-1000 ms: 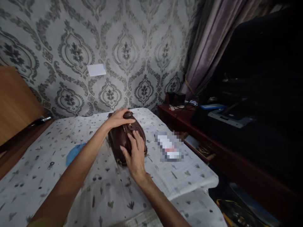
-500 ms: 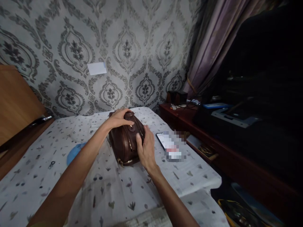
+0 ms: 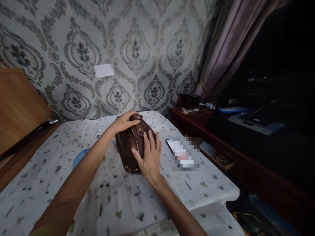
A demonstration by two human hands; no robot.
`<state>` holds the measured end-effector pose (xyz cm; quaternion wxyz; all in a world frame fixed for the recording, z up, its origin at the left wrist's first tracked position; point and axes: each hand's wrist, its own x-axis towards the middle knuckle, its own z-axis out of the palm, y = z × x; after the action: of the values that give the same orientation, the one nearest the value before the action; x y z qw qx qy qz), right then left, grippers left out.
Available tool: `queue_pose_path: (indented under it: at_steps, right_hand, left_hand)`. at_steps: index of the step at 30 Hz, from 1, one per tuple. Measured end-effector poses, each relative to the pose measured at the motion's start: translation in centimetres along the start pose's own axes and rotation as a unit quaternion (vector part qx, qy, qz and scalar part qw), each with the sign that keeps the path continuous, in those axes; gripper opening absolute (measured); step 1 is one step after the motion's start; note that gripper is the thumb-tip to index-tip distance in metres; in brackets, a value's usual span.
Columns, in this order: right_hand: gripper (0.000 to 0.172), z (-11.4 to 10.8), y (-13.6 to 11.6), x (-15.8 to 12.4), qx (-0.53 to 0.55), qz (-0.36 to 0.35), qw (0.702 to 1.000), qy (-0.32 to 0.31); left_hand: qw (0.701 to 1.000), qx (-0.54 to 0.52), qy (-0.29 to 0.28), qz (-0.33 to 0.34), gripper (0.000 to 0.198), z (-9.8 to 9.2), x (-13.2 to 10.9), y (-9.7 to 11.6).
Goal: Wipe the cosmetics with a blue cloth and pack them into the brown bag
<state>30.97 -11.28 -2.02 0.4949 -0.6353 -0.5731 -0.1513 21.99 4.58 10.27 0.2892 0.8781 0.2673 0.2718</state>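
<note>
A brown leather bag (image 3: 125,150) with gold-coloured zips lies on the patterned white sheet (image 3: 98,193). My left hand (image 3: 125,123) grips its far upper end beside a short strap, thumb over the near side; some of the fingertips are hidden. Spread across the bag's right side is my right hand (image 3: 150,157), its fingers apart and resting on the leather. Between the hands, a zip with a gold-toned edge and a small round leather patch (image 3: 140,130) are visible.
A phone (image 3: 169,144), partly pixelated, lies right of the bag. Left of it, a blue object (image 3: 80,158) is partly behind my left forearm. A dark red desk (image 3: 187,126) with an open drawer (image 3: 219,157) stands at the right. A wooden panel (image 3: 22,108) rises at the left.
My right hand has turned and spread its fingers over the bag's front. The left thumb has shifted up toward the strap, uncovering the round patch. The view has moved slightly left.
</note>
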Motion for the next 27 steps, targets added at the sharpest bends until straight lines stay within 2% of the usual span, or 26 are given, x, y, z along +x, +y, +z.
queue_pose_path:
  at_steps: [3, 6, 10, 14, 18, 21, 24, 27]
  right_hand:
    - [0.056, -0.1, 0.1, 0.0, -0.003, -0.013, 1.0, -0.009]
    - [0.044, -0.1, 0.1, 0.0, -0.009, -0.034, 0.999, -0.001]
    - [0.038, -0.1, 0.2, 0.1, -0.011, -0.047, 0.999, 0.014]
    - [0.034, 0.1, 0.3, 0.1, -0.014, -0.057, 0.998, 0.022]
    - [0.032, -0.5, 0.3, 0.2, -0.029, -0.066, 0.997, 0.017]
    - [0.031, -1.7, -0.4, 1.2, -0.05, -0.062, 0.997, -0.018]
    - [0.044, -2.6, -1.4, 2.9, -0.082, -0.054, 0.993, -0.066]
    - [0.059, -2.5, -2.1, 4.5, -0.115, -0.055, 0.987, -0.102]
  left_hand:
    - [0.996, 0.039, 0.075, -0.001, 0.028, -0.5, 0.0, -0.7]
    - [0.984, 0.095, 0.144, -0.031, 0.018, -1.1, -0.2, -1.5]
    - [0.969, 0.127, 0.202, -0.065, 0.032, -1.2, -0.6, -2.1]
    - [0.958, 0.12, 0.246, -0.09, 0.037, 0.0, -1.0, -2.4]
    - [0.955, 0.103, 0.262, -0.094, 0.039, 0.8, -1.3, -2.5]
    - [0.959, 0.099, 0.252, -0.084, 0.033, 0.5, -1.6, -2.4]
    - [0.963, 0.106, 0.235, -0.076, 0.024, 0.0, -1.8, -2.3]
    - [0.961, 0.13, 0.234, -0.077, 0.021, -0.3, -1.9, -2.1]
